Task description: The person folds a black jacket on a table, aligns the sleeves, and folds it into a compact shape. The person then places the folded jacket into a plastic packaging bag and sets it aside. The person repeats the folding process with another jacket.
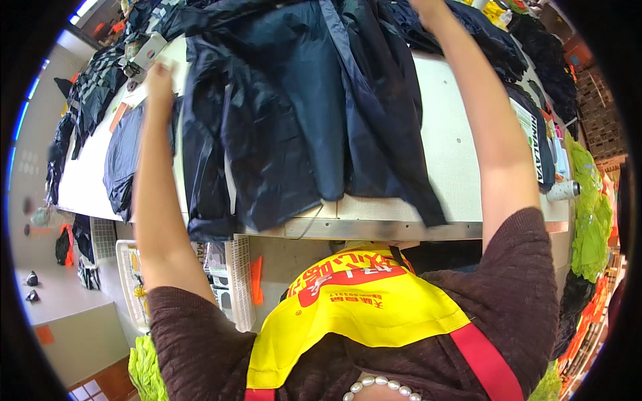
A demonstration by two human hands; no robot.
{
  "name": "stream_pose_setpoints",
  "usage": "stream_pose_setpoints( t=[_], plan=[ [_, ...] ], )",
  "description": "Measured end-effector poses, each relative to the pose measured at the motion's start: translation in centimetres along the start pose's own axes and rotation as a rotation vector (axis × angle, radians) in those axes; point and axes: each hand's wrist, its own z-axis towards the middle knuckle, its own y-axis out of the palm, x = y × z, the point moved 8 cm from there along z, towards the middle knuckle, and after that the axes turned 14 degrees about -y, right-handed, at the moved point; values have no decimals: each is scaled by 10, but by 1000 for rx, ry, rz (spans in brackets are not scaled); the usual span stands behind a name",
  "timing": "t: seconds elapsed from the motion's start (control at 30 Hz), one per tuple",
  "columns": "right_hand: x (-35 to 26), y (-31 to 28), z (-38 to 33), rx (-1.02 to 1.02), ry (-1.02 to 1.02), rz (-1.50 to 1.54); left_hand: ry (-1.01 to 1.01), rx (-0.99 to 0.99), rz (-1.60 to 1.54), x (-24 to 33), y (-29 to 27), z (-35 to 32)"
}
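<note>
A thin dark navy jacket (281,113) lies spread over the white table, its front open and its lower parts reaching past the near edge. A thin cord hangs from its hem. My left hand (159,75) is to the left of the jacket, beside a small white boxy object (150,51); motion smears its fingers. My right arm stretches far across the table. Only part of my right hand (424,5) shows at the top edge, by the dark clothes there, and its fingers are cut off. Whether either hand grips the cloth I cannot tell.
A folded dark garment (127,157) lies on the table (451,147) left of the jacket. Dark clothes (481,57) are heaped at the far right. White plastic baskets (239,281) stand below the near edge. Bright yellow-green clothes (588,207) hang at the right.
</note>
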Motion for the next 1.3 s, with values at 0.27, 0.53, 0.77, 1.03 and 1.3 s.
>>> stream_pose_setpoints(
  t=[0.27, 0.53, 0.77, 1.03, 1.3],
  plan=[
    [-13, 57, -366, -878, 251, -930, 101, -365, 547, -10, 118, -341],
    [-1, 9, -360, -796, 399, -1211, 116, -551, 666, -104, 73, -286],
    [17, 65, -346, -565, 546, -1184, 61, -352, 702, -101, 67, -247],
    [18, 23, -348, -500, 411, -1180, 54, -371, -57, 15, 131, -289],
    [48, 2, -361, -558, 394, -1299, 308, -398, 254, 40, 172, -344]
  ],
)
